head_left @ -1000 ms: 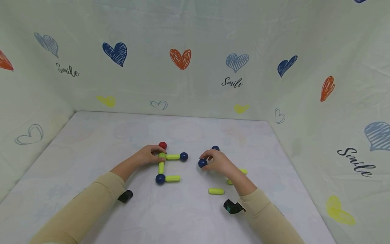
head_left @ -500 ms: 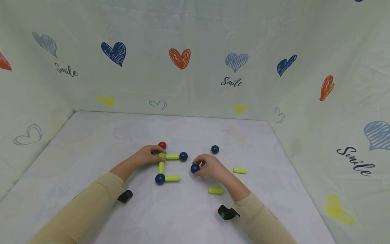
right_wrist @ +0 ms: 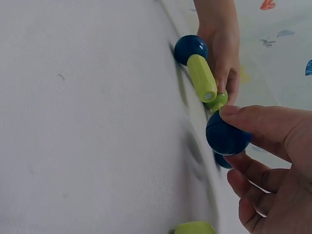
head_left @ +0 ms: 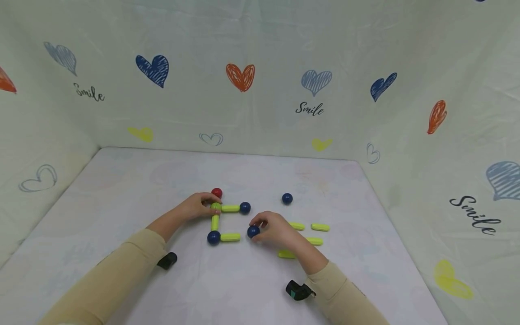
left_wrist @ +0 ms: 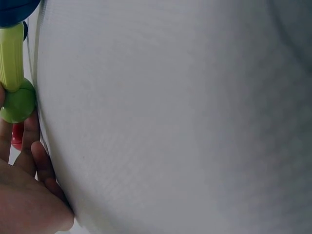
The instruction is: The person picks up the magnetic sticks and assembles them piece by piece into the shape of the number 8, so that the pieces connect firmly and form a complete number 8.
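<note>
My left hand [head_left: 199, 205] grips a green ball [left_wrist: 18, 103] at the upper corner of a joined shape of balls and yellow-green rods. A red ball [head_left: 217, 193] sits just beyond the fingers. From the green ball one rod [head_left: 230, 208] runs right to a blue ball [head_left: 245, 208]; another rod [head_left: 215, 222] runs down to a second blue ball [head_left: 214, 238]. That lower ball bears a rod [head_left: 230, 237] whose right end is bare. Between thumb and fingertips, my right hand [head_left: 274, 230] pinches a loose blue ball [right_wrist: 227, 134], a short way right of that bare end.
Several loose yellow-green rods [head_left: 320, 227] lie right of and partly behind the right hand. Another blue ball [head_left: 287, 198] rests farther back on the white table [head_left: 203, 289]. Black wrist devices [head_left: 298, 290] show below both forearms. A cloth printed with hearts [head_left: 240, 77] hangs behind.
My right hand has moved left and nearer the front with the blue ball, toward the lower rod's bare end. Rods behind it came into view. The left hand stays put.
</note>
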`<state>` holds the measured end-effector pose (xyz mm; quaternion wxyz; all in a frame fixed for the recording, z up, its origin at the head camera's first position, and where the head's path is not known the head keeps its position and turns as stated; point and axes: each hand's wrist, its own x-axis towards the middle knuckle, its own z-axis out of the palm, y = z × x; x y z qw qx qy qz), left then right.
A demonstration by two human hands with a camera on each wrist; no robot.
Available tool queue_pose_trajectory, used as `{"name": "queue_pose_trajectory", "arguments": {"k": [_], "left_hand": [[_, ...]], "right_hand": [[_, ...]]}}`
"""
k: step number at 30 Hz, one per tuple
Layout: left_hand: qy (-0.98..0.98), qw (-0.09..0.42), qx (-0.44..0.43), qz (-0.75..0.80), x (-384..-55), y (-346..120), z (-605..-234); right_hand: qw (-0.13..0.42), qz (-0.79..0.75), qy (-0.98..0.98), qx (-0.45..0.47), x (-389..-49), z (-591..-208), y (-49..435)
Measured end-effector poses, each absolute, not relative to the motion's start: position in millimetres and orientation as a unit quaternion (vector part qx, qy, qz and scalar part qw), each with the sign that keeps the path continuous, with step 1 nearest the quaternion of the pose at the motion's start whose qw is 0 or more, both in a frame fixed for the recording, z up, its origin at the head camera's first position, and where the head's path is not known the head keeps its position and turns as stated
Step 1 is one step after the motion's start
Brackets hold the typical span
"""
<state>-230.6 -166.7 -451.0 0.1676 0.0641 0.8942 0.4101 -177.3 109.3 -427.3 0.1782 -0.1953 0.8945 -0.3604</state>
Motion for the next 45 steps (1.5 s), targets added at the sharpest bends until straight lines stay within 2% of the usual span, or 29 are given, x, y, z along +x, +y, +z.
{"name": "queue_pose_trajectory", "arguments": {"k": [35,45], "left_hand": [[0.896,0.166,0.058,0.408,-233.9,-166.8,-455.1],[0.896,0.168,0.055,0.408,-233.3,-166.2,-452.1]], "right_hand": [[0.199,-0.352,0.889,-0.215,-174.5,-434.0,96.7],[0.187,-0.353,0.894,-0.202,-175.2,-428.4,103.8]]}}
